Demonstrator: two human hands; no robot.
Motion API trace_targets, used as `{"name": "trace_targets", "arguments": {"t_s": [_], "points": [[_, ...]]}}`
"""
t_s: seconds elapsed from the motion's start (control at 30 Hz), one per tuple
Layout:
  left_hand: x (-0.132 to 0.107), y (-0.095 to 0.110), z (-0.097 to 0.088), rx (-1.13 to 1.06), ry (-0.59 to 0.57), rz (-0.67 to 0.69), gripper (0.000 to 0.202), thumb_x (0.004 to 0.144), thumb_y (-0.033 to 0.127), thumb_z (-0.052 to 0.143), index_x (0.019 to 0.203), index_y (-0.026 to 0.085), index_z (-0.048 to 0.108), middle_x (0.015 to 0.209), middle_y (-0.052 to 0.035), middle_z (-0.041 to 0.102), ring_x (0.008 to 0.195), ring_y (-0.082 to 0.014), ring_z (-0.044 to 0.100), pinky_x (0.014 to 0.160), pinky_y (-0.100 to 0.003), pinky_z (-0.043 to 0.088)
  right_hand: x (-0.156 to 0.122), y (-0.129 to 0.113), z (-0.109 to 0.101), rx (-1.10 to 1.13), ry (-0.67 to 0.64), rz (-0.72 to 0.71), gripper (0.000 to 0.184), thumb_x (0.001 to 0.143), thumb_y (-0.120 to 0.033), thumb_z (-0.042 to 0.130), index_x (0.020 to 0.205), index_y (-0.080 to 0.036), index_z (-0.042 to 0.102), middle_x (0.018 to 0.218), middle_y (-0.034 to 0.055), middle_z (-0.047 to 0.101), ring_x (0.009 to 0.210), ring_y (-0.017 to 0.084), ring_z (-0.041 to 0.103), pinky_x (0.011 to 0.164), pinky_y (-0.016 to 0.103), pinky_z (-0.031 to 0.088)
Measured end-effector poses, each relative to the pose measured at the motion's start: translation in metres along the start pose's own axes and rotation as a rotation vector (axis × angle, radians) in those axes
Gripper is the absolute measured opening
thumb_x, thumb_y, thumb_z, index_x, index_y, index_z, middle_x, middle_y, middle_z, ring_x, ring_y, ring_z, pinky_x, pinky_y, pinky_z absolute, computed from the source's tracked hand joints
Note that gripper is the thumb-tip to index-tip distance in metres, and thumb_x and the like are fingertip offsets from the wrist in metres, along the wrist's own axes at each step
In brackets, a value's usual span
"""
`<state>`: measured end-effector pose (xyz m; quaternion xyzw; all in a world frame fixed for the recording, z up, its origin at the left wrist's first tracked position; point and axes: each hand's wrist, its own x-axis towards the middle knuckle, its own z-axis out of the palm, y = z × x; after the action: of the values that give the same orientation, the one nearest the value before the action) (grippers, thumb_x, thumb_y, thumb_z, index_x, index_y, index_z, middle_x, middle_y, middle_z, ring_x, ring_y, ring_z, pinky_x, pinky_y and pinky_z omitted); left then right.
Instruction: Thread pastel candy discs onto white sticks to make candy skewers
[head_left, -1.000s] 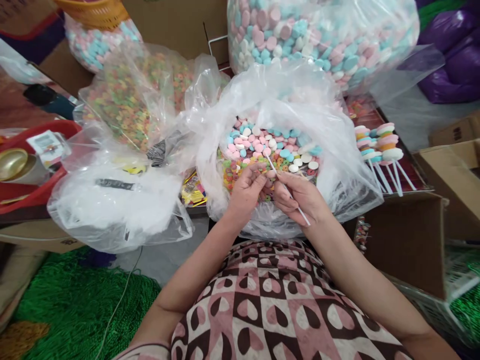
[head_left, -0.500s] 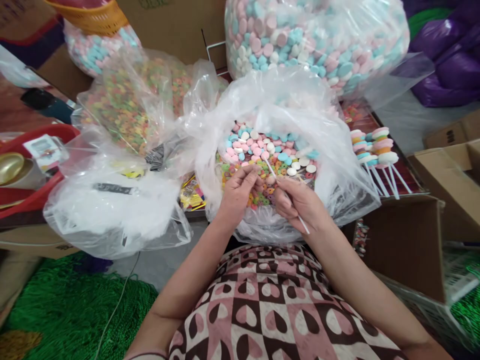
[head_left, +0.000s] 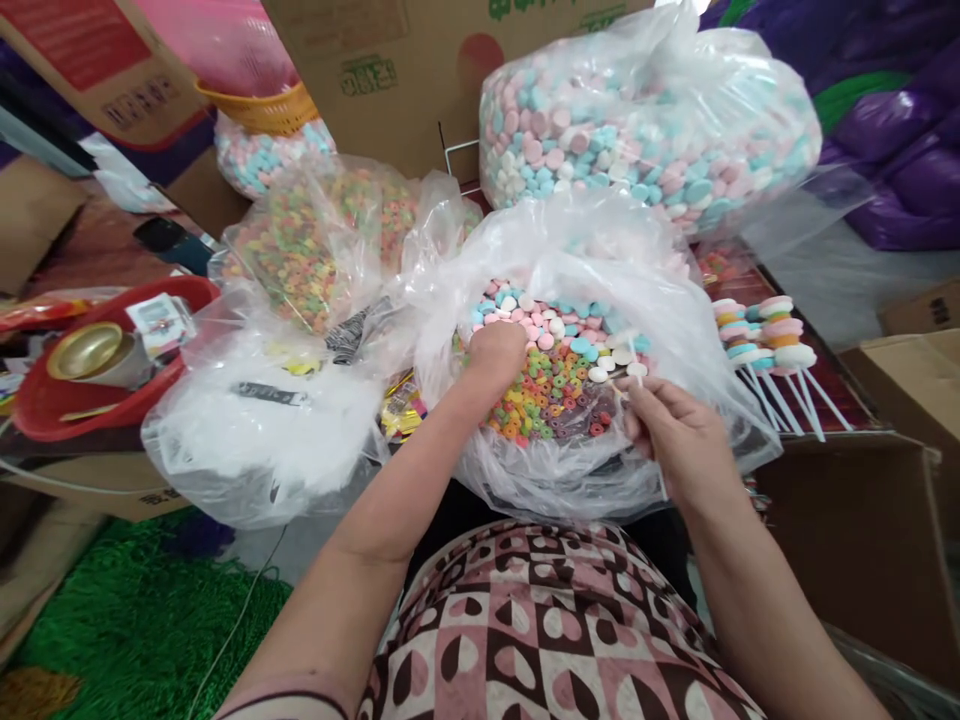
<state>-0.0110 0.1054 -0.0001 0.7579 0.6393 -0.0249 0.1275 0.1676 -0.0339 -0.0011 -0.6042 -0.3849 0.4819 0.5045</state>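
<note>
A thin white lollipop stick (head_left: 633,352) stands nearly upright in the closed fingers of my right hand (head_left: 679,430), over the right side of the open plastic bag (head_left: 457,400). My left hand (head_left: 499,352) is down among the candies at the bag's left side, its fingers hidden. Pink, blue and white candy discs (head_left: 540,325) lie at the back of the bag. Nearer to me are colourful ring-shaped pieces (head_left: 551,385). To the right, several finished sticks threaded with marshmallow-like discs (head_left: 780,335) lie side by side on the table.
A large bag of pastel discs (head_left: 645,140) stands behind. Left of it are a bag of coloured rings (head_left: 315,250), a white plastic bag (head_left: 270,450) and a red basin (head_left: 37,400) holding a golden bowl. An open cardboard box (head_left: 855,520) sits at the lower right.
My hands have moved apart: the left went down into the candies, and the right shifted rightward with the stick, now more upright. The camera view has shifted too.
</note>
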Motion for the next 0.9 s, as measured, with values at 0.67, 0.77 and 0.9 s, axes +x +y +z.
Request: {"name": "trace_targets", "arguments": {"t_s": [0.67,0.77,0.9], "points": [[-0.042,-0.017,0.019,-1.079,0.278,0.185,0.009,0.084,0.028,0.066,0.085,0.019,0.067,0.08,-0.0004,0.065,0.081,-0.0162,0.06,0.08,-0.029,0.045,0.056,0.012,0.006,-1.272,-0.012,-0.246,0.026,0.092,-0.027,0.049,0.093,-0.018,0.074,0.088,0.0124,0.075,0.082,0.026,0.066,0.066,0.032,0.039],[-0.063,-0.012,0.023,-1.524,0.102,0.163,0.024,0.077,0.038,0.075,0.085,0.018,0.065,0.078,0.0015,0.066,0.074,-0.0125,0.061,0.074,-0.026,0.046,0.054,0.012,0.0,-1.183,0.061,-0.282,0.026,0.091,-0.031,0.049,0.086,-0.02,0.073,0.077,0.0095,0.073,0.074,0.025,0.065,0.063,0.031,0.039],[-0.081,-0.005,0.024,-1.762,0.026,0.063,0.034,0.066,0.039,0.084,0.084,0.017,0.065,0.08,0.0003,0.07,0.07,-0.0105,0.063,0.068,-0.024,0.046,0.054,0.012,0.001,-1.191,0.031,-0.293,0.028,0.092,-0.031,0.051,0.101,-0.02,0.074,0.091,0.0113,0.076,0.083,0.026,0.067,0.067,0.032,0.042]]}}
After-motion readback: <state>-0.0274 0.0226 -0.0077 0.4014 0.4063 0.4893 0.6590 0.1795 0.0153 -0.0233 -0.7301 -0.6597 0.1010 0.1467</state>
